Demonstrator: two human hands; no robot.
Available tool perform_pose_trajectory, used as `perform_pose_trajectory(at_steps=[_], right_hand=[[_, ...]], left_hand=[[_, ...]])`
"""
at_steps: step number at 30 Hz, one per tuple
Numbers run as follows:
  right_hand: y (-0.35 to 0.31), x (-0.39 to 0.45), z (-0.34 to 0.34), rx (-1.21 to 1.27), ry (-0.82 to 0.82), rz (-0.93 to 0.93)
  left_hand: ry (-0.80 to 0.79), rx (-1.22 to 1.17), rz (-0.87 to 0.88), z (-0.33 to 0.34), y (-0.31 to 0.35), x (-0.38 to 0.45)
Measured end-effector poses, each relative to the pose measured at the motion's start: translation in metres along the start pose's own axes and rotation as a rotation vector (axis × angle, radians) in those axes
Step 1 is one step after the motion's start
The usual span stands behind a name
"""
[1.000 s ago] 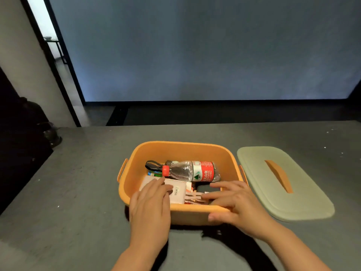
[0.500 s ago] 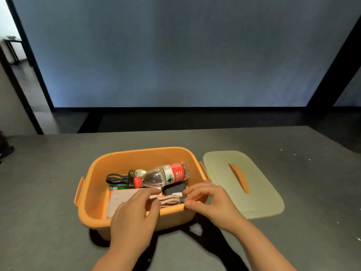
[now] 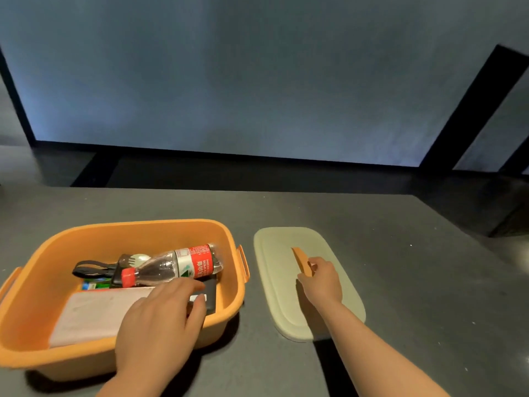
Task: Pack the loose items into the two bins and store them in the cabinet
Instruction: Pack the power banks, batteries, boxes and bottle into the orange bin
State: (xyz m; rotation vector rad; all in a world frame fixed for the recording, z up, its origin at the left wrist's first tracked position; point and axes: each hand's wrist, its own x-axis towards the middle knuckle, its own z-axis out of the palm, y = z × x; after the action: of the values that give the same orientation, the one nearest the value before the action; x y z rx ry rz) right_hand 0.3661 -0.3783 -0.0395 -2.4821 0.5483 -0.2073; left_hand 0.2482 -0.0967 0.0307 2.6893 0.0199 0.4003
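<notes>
The right hand (image 3: 320, 282) is pinching the orange strap handle (image 3: 300, 260) of the pale green lid (image 3: 286, 282), which is lying flat on the dark tabletop (image 3: 415, 282) just beside the orange bin (image 3: 57, 353). The left hand (image 3: 157, 330) is resting with relaxed fingers over the bin's near rim, gripping nothing.

The thin handle could slip from that pinch, or the lid could swing and catch the bin's side handle. The bottle might also be sitting too high for the lid to seat.

The bin is holding a plastic water bottle (image 3: 177, 266) lying on its side, a pink flat box (image 3: 91, 313), a black device (image 3: 210, 296), a black looped strap (image 3: 88, 267), a pale fork (image 3: 137, 258) and a green packet (image 3: 96, 283).
</notes>
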Motion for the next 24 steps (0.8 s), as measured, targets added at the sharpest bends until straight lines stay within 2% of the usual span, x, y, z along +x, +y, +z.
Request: perform_pose_trajectory(at_steps=[5,9,11,14,16,19,22,24], right_hand=[[0.004,0.025,0.014,-0.109,-0.015,0.017],[0.003,0.024,-0.002,-0.044,0.033,0.004],[-0.006,0.020,-0.026,0.030,0.076,-0.074],[-0.036,0.007,-0.073,0.142,0.106,-0.258],[-0.067,-0.008,-0.103,0.212,0.070,-0.385],[-0.118,-0.036,-0.125,0.310,-0.014,-0.544],[-0.163,-0.067,-0.101,0.328,-0.121,-0.688],[-0.183,-0.087,-0.068,0.310,-0.201,-0.754]], left_hand=[[0.009,0.014,-0.019,0.001,0.001,0.000],[0.013,-0.049,-0.026,-0.003,0.001,-0.003],[-0.002,-0.167,-0.049,-0.005,-0.003,-0.005],[0.023,-0.510,-0.129,-0.013,-0.014,-0.007],[0.095,-0.699,-0.211,-0.023,-0.019,-0.009],[0.317,-0.742,-0.237,-0.042,-0.030,-0.015],[0.482,-0.713,-0.229,-0.063,-0.048,-0.021],[0.498,-0.658,-0.265,-0.072,-0.062,-0.027]])
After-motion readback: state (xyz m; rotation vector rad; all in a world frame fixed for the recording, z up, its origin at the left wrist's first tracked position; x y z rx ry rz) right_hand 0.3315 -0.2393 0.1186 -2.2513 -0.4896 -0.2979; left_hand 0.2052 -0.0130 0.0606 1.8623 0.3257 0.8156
